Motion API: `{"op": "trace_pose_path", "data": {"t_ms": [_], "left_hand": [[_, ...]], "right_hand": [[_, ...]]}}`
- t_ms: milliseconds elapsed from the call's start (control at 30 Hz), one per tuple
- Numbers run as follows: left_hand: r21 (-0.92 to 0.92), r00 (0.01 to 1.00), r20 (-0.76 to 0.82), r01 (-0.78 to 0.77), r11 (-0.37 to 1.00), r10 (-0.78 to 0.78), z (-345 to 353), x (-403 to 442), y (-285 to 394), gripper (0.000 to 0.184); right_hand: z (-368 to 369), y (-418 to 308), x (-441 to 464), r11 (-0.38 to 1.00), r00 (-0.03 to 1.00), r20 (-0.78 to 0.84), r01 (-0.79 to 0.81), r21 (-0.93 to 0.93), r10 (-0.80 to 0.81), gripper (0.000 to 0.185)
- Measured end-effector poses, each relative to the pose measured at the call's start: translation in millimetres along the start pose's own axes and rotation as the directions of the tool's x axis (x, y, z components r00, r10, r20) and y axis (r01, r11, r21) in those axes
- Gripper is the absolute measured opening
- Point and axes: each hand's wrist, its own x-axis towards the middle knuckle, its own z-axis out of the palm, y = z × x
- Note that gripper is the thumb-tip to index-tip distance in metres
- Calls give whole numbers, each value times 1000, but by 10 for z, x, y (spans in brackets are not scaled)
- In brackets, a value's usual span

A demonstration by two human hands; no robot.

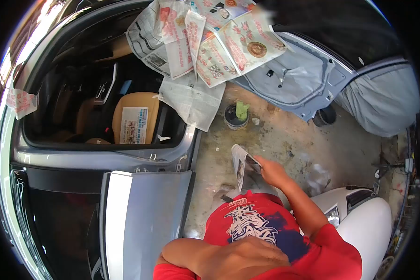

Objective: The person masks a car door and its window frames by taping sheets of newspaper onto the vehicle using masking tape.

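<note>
Clasping newspaper (240,164), the right hand (272,172) hangs over stained floor (284,133) near a silver car (147,205), grip of the left hand (260,251) unclear

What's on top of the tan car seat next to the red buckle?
A printed sheet with blue lettering lies on the tan seat. Tan upholstery shows around it. The part directly beneath the sheet is covered, so I can't tell what's under there.
</note>
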Motion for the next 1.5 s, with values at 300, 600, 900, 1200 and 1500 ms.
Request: {"op": "trace_pose_path", "data": {"t_ms": [300,600,900,1200,1500], "left_hand": [[396,972,-70,235,888,-226,-1031,567,450,36],[636,486,-770,533,558,414,-3439,1499,895,31],[550,181,-835,296,781,520,-5775,2389,1836,82],[615,121,-779,-39,788,615,-5944,2269,1545,23],[604,190,-790,83,792,583,-4776,1005,1222,64]], "right_hand": [[-744,-131,1032,984,984,-6,177,1,-177,39],[-1828,-399,1896,917,921,79,388,-90,-382,33],[-2126,216,1888,973,976,-78,212,92,-205,33],[-2122,589,2080,988,990,-107,83,-131,-97,22],[-1766,773,2864,913,946,283,251,-321,-161,18]]}}
